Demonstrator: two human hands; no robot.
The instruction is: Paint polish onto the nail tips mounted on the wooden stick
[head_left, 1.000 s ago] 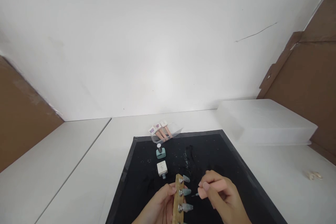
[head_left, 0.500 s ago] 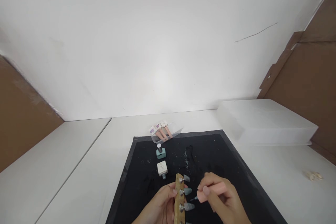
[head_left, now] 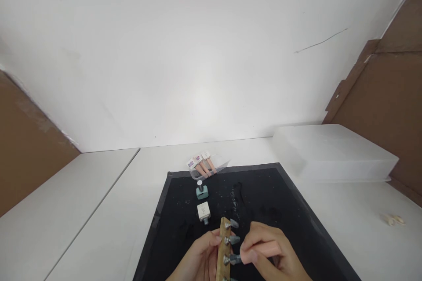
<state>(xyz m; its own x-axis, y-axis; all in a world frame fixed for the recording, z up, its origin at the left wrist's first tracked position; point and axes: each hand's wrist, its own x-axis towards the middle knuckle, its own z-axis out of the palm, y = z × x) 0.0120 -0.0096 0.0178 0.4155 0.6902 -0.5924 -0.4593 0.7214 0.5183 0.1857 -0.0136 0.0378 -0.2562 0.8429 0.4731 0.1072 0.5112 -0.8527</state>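
In the head view, the left hand [head_left: 207, 250] has its fingers clamped on a wooden nail-tip stand [head_left: 222, 251] over the black mat [head_left: 259, 184], the right hand [head_left: 276, 252] pinches a pink brush cap [head_left: 265, 249], and the white bottle's [head_left: 203, 211] print looks too small to read.

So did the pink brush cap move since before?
Yes. Against the black mat, the pink brush cap moved left, toward the wooden strip.

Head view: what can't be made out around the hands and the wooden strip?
All in the head view:
Wooden strip: its near end is cut off by the bottom edge.
Left hand: fingers partly hidden behind the strip.
Brush at the third nail tip: too small and blurred to tell whether they touch.
White bottle: marking too small to read.
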